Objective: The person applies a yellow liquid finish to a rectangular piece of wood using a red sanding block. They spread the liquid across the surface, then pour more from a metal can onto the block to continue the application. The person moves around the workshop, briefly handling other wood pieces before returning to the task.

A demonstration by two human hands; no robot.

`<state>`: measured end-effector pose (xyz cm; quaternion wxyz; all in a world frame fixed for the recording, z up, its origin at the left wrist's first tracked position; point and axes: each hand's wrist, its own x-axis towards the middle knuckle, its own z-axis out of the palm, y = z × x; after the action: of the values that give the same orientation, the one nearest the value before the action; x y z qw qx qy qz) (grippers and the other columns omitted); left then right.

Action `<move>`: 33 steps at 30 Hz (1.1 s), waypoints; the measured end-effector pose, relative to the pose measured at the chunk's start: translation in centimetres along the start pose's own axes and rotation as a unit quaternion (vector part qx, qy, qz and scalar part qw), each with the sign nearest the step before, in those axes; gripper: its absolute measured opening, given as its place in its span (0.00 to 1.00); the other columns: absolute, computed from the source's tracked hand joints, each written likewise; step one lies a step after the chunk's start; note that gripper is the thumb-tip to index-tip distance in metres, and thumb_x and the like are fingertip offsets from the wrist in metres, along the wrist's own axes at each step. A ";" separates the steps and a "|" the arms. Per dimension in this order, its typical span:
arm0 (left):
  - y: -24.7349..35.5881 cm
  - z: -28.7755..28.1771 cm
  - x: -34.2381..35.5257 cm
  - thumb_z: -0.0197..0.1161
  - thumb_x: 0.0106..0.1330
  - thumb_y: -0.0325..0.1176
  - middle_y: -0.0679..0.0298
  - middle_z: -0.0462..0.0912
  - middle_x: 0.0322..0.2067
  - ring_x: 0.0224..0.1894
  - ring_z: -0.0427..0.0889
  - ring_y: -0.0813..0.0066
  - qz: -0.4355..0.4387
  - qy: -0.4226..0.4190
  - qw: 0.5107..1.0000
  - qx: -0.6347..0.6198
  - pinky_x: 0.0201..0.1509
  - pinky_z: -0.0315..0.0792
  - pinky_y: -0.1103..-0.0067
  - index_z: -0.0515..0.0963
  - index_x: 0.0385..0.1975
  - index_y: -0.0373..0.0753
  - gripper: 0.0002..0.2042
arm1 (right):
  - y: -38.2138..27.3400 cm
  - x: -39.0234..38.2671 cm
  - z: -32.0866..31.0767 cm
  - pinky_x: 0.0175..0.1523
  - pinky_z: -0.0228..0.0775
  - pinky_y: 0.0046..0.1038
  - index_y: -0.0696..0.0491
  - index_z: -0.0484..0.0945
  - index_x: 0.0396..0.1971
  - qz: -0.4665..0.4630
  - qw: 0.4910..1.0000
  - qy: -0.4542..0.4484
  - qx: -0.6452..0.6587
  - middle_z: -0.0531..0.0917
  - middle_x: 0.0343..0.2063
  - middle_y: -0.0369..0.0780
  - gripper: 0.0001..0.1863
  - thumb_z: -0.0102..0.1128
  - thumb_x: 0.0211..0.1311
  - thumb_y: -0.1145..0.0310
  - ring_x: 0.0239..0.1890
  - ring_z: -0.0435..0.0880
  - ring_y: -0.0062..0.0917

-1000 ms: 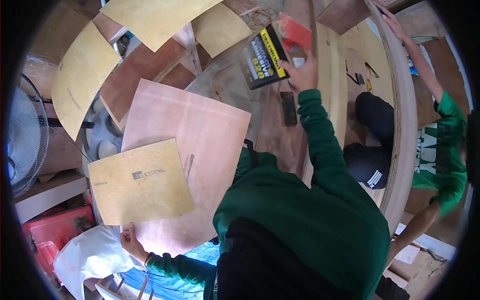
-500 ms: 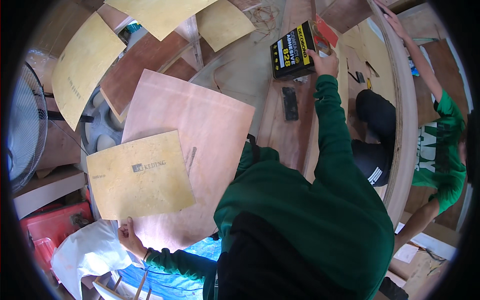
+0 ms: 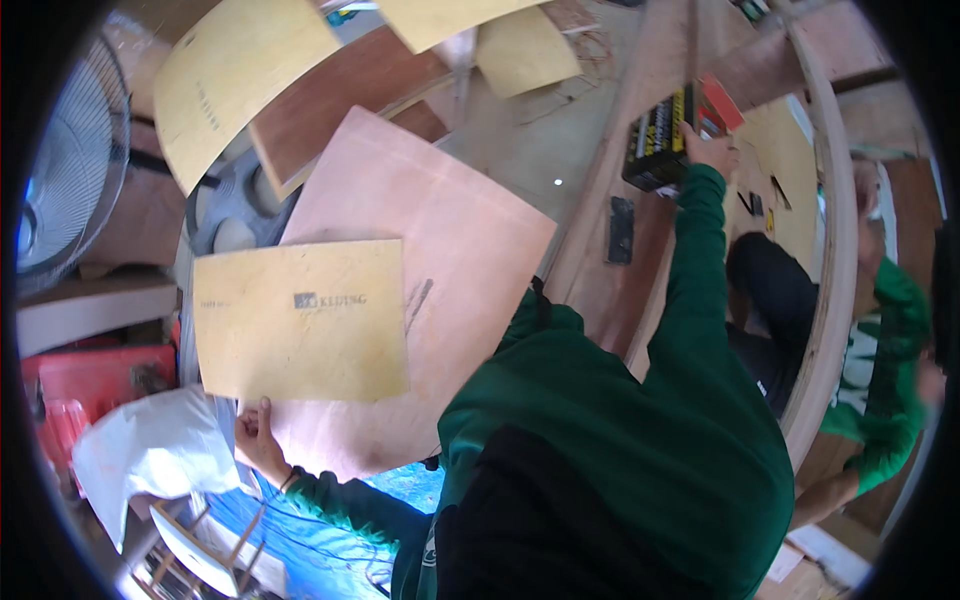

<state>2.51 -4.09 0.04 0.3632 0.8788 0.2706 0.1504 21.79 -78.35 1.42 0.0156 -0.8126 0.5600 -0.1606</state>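
Plywood fills most of our view: a large pinkish sheet (image 3: 420,260) lies flat with a yellow board (image 3: 300,320) on top of it, toward its near left corner. Our left hand (image 3: 258,440) grips the near edge of that pair, fingers curled shut around the rim just below the yellow board. Our right hand (image 3: 712,152) is stretched far out and closed on a black and yellow box (image 3: 660,140) with a red end, held up above a long wooden plank (image 3: 640,90) at the far right.

With one arm reaching that far, we judge the left-hand grip to be the weak point: the yellow board merely rests on the sheet and could slide off if the edge tips. The box could also knock the plank. Another person in green (image 3: 890,330) crouches close on the right, within reach of anything that drops.
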 end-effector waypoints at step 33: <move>8.2 2.7 -2.0 0.44 0.68 0.28 0.55 0.78 0.47 0.37 0.80 0.74 -0.057 0.060 0.956 -0.280 0.42 0.77 0.79 0.67 0.58 0.26 0.20 | -28.5 -44.1 -8.5 0.52 0.67 0.36 0.62 0.80 0.38 -0.594 0.391 -0.600 0.366 0.82 0.37 0.53 0.37 0.36 0.67 0.39 0.43 0.80 0.43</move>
<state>5.15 -11.63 3.91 0.5856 0.7143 0.2887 0.2518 31.04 -26.09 4.62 0.5440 -0.7411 -0.3322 0.2109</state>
